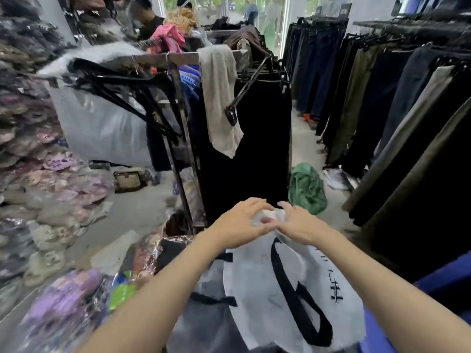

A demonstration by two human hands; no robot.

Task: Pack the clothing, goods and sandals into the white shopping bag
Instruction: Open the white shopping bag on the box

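Both hands [239, 222] [300, 225] meeting over white shopping bag [254, 289], fingers curled, grip unclear

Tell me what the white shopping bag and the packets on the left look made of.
White shopping bag: seemingly matte non-woven fabric, its surface softly creased and dull; black handle looks like woven webbing. Packets: clear glossy plastic film, judging by glints and purple contents showing through.
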